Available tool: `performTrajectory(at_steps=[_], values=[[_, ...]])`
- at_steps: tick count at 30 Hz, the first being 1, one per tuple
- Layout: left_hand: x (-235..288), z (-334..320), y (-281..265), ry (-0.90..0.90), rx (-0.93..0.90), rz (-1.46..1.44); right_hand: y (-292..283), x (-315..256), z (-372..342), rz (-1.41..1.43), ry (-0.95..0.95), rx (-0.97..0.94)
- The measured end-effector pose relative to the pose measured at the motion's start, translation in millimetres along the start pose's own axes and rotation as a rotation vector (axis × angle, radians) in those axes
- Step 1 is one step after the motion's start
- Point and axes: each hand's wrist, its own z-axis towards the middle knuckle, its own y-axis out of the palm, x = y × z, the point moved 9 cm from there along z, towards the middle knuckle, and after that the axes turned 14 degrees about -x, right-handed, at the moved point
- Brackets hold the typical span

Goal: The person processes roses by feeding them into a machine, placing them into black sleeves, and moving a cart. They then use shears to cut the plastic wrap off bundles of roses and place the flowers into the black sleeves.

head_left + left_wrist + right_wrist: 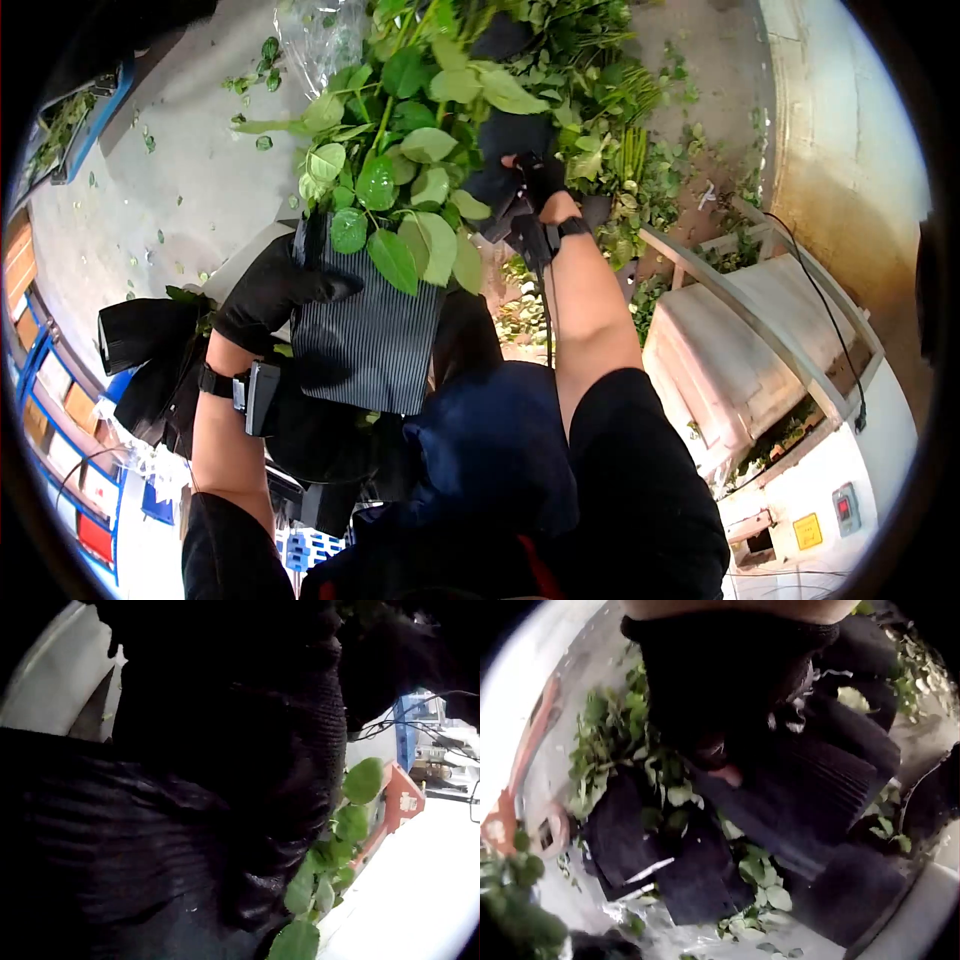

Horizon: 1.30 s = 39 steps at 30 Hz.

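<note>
My black-gloved left hand (275, 290) grips the side of a black corrugated wrap (370, 330), its thumb lying across the ribbed face. Leafy green stems (400, 170) spill out of the top of this wrap. In the left wrist view the dark glove and ribbed sheet fill most of the picture. My right hand (542, 182), in a black glove with a bare fingertip showing, reaches forward among more dark wraps. In the right wrist view it lies over a pleated black sheet (810, 787); its other fingers are hidden, so I cannot tell whether they hold it.
Loose leafy stems (610, 110) lie heaped beyond my right hand, with fallen leaves over the grey tabletop (190, 170). Clear plastic film (320, 45) lies at the far side. A framed white box (750, 340) stands at right; a blue rack (45, 350) is at left.
</note>
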Motion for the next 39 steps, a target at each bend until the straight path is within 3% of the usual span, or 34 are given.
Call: performTrajectory(at_steps=[3,6,7,8,9,11,13,16,18,20,23,26,28,29,30,32,33,34,36,37,38,39], values=[[17,-16,21,0.044,0.059,0.132,-23,9,-68,0.032,-0.175,-0.081],[16,-31,53,0.169,0.136,-0.145,-25,17,-193,0.261,-0.236,-0.173],[-1,-31,50,0.034,0.106,0.138,-5,-7,-251,0.304,-0.184,-0.157],[5,-40,66,0.049,0.119,0.099,17,-24,-308,0.347,-0.134,-0.143],[12,-46,90,0.066,0.132,0.061,1,-4,-344,0.172,-0.225,-0.065],[31,-64,129,0.306,0.111,0.444,11,7,-417,0.177,-0.242,-0.055],[20,-84,193,0.736,0.049,1.290,53,11,-494,0.386,-0.170,-0.106],[-39,-107,211,0.128,0.201,0.403,67,82,-566,0.421,-0.176,-0.142],[-62,-140,246,0.387,0.150,0.215,76,120,-613,0.437,-0.227,-0.106],[-116,-158,263,0.343,0.123,-0.122,89,143,-657,0.330,-0.300,-0.104],[-178,-176,276,0.300,0.090,-0.030,102,177,-709,0.217,-0.414,-0.099],[-182,-238,345,0.443,-0.060,-0.053,135,202,-750,0.223,-0.468,-0.171],[-177,-283,381,0.387,-0.026,0.467,162,213,-772,0.275,-0.435,-0.239],[-175,-298,396,0.355,-0.005,0.727,162,223,-766,0.014,-0.485,-0.211],[-178,-301,407,0.554,-0.015,0.913,161,234,-761,-0.241,-0.535,-0.160],[-216,-302,417,0.948,-0.022,1.267,170,240,-773,-0.453,-0.509,-0.052],[-211,-316,427,0.933,-0.077,1.084,170,250,-782,-0.301,-0.465,-0.128],[-215,-321,443,0.919,-0.139,1.123,173,260,-790,-0.157,-0.399,-0.224],[-227,-330,470,0.888,-0.270,1.123,175,236,-826,-0.036,-0.758,-0.053],[-230,-333,491,0.893,-0.356,1.099,173,256,-815,0.130,-0.643,-0.171],[-232,-330,498,0.823,-0.267,0.982,175,278,-805,0.291,-0.528,-0.273],[-232,-331,502,0.762,-0.191,0.868,177,277,-815,0.293,-0.617,-0.239]])
